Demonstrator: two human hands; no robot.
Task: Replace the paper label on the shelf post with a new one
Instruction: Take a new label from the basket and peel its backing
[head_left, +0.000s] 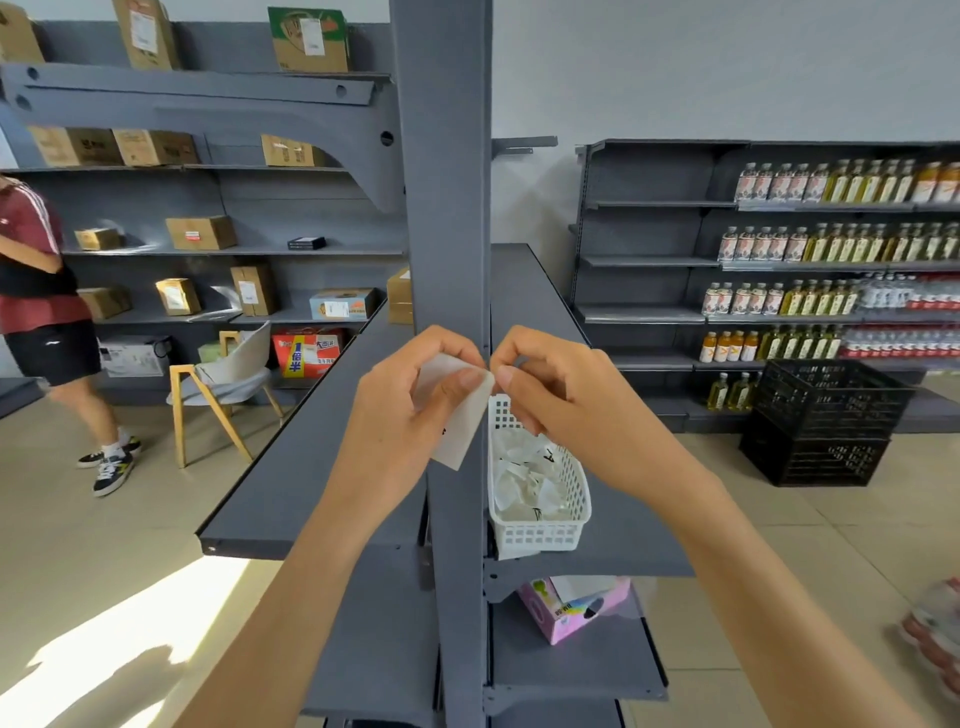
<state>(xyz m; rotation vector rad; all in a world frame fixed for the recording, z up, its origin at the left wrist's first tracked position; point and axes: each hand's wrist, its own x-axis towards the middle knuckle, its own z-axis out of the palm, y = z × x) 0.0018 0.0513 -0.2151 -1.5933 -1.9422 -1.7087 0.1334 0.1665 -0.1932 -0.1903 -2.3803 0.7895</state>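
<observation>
A grey shelf post (447, 208) rises up the middle of the view. In front of it my left hand (410, 400) grips a white paper label (460, 431) between thumb and fingers; a black mark shows on the label's lower part. My right hand (550, 395) is just right of the label, its thumb and forefinger pinched at the label's upper right corner. Behind my right hand a white plastic basket (540, 532) holding several crumpled white labels stands on the grey shelf (613, 545).
A pink box (571, 608) lies on the shelf below. Black crates (821, 426) stand on the floor at the right, before shelves of bottles (831, 244). At the left are a wooden chair (218, 395), shelves of cardboard boxes and a standing person (47, 312).
</observation>
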